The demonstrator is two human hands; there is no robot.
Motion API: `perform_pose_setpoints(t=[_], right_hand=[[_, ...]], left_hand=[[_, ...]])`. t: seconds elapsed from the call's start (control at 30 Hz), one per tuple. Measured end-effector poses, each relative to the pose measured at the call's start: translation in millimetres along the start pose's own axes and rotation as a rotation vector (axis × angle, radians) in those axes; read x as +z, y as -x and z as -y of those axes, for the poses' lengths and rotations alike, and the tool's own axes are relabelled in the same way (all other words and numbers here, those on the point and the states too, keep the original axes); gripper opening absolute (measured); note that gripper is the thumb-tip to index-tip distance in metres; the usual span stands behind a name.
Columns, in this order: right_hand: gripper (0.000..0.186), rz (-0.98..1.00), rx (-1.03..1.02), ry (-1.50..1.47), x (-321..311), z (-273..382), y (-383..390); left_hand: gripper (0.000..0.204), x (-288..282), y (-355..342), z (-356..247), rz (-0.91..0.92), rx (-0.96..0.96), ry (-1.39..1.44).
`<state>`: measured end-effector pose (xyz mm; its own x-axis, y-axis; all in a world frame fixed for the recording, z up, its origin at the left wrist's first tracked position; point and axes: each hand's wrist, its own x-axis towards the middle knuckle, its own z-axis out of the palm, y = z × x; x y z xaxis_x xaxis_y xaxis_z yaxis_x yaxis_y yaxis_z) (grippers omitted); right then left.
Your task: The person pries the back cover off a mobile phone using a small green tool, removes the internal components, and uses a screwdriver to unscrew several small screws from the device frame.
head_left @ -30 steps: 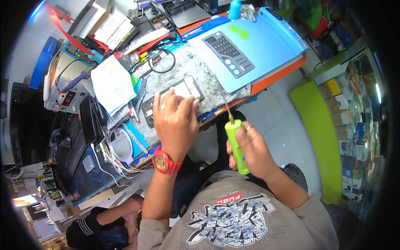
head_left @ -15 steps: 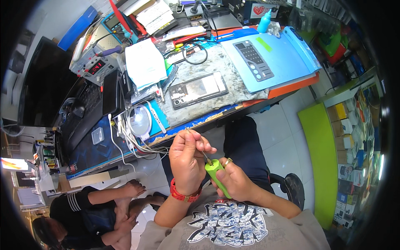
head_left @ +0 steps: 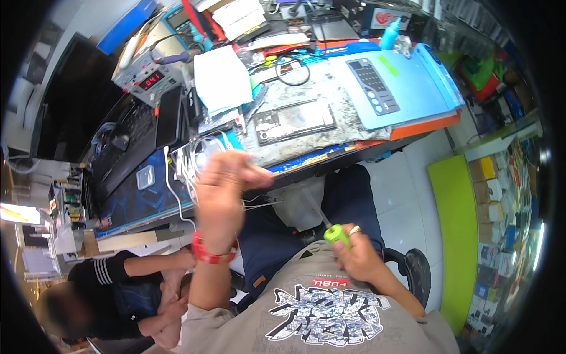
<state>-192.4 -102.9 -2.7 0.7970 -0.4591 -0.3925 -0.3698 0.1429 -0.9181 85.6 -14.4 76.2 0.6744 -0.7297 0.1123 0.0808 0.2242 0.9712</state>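
My right hand (head_left: 358, 259) is closed around the bright green handle of a screwdriver (head_left: 336, 233), a ring on one finger. Its thin metal shaft slants up and left over my lap, and the tip is blurred. Raised at the front edge of the desk is my left hand (head_left: 221, 183), with a red band on the wrist. Motion smears its fingers, so I cannot make out whether they hold anything. Beyond it, an opened phone (head_left: 295, 121) lies on a stained grey work mat (head_left: 351, 127), camera end to the left. Neither hand touches it.
A blue folder (head_left: 413, 88) lies right of the mat. White cables (head_left: 184, 168) and a dark phone (head_left: 170, 118) are to the left, before a power supply (head_left: 141, 79). Another person (head_left: 127, 295) sits at lower left. A green-edged shelf (head_left: 451, 236) stands at right.
My left hand has let go of the screwdriver's shaft and moved left and up. My right hand has shifted slightly right with the screwdriver. The whole view has shifted a little.
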Motion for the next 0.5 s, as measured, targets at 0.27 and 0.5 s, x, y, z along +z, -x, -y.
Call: perform_pose_setpoints(t=[0.27, 0.5], right_hand=[[0.039, -0.21, -0.055, -0.019, -32, -4, -7], [0.047, -0.173, -0.053, -0.032, -27, -18, -4]], left_hand=[[0.025, 14, 53, 63, 0.406, -0.254, -0.454], [0.02, 11, 64, 78, 0.453, -0.028, -1.142]])
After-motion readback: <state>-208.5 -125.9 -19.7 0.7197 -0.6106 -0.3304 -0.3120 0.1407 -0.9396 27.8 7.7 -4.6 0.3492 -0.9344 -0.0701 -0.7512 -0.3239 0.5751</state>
